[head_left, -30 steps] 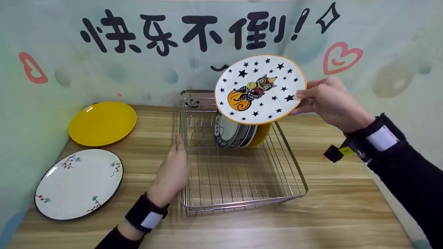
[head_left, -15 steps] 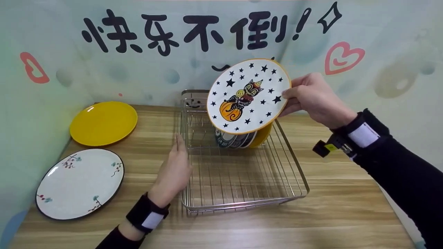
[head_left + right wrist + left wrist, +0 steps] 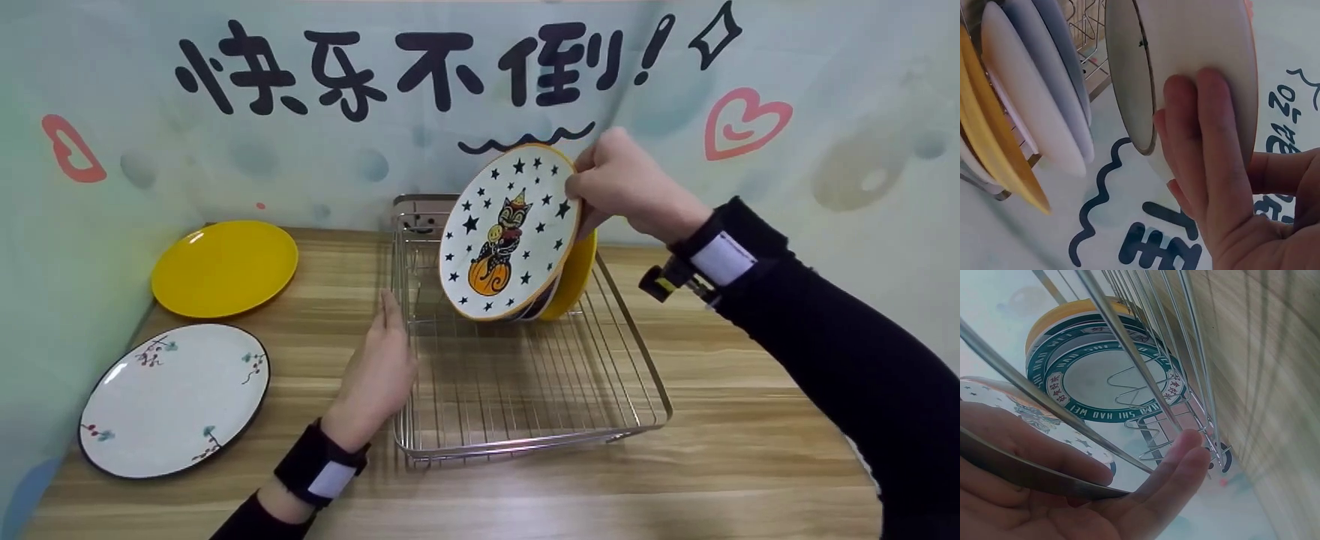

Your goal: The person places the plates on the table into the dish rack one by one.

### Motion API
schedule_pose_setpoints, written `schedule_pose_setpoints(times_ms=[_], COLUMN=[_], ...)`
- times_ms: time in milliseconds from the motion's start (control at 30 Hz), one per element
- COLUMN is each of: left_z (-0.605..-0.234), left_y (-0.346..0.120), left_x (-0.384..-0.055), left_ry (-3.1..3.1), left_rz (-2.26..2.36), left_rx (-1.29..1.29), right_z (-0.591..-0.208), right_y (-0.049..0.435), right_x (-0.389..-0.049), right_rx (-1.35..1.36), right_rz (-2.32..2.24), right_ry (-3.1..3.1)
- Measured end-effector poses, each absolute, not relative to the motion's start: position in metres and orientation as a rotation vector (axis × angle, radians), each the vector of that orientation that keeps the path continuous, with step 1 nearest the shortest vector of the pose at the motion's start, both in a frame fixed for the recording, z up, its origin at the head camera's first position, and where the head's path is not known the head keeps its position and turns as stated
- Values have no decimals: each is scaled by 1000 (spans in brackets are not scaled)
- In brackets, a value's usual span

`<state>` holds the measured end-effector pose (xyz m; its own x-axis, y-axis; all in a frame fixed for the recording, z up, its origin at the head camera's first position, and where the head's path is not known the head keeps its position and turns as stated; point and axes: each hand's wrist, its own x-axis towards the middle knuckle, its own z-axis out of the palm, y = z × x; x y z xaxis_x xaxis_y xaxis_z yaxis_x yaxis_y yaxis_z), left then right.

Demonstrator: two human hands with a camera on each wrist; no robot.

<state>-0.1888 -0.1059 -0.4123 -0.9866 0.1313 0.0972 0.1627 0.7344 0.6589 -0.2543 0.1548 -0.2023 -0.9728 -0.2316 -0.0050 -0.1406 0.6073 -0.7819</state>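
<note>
Our right hand (image 3: 634,184) is pinching the starry plate (image 3: 510,232), tipping it lower and steeper; our left hand (image 3: 375,379) is gripping the wire rack (image 3: 517,442). Guess we're racking it.

Head view: starred plate (image 3: 499,232) hides the green-rimmed plate (image 3: 1086,379) that the left-wrist view shows; yellow racked plate (image 3: 579,274) visible only past the former's 4 o'clock edge. Right hand (image 3: 626,184): fingers partly hidden behind rim, 2 o'clock. Left-wrist view crops starred plate at 9 o'clock; right-wrist view, at 12.
</note>
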Motion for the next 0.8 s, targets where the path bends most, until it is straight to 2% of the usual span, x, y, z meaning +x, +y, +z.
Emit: schedule_pose_setpoints(times_ms=[300, 800], left_z=[-410, -413], left_y=[-105, -107], left_x=[-187, -188], left_ry=[-2897, -2883], left_rz=[-1083, -1084], left_rx=[-241, -236], right_z=[-206, -199], right_y=[135, 101], right_x=[-255, -266], right_rx=[-566, -681], right_rz=[-944, -549], right_ry=[3125, 3329])
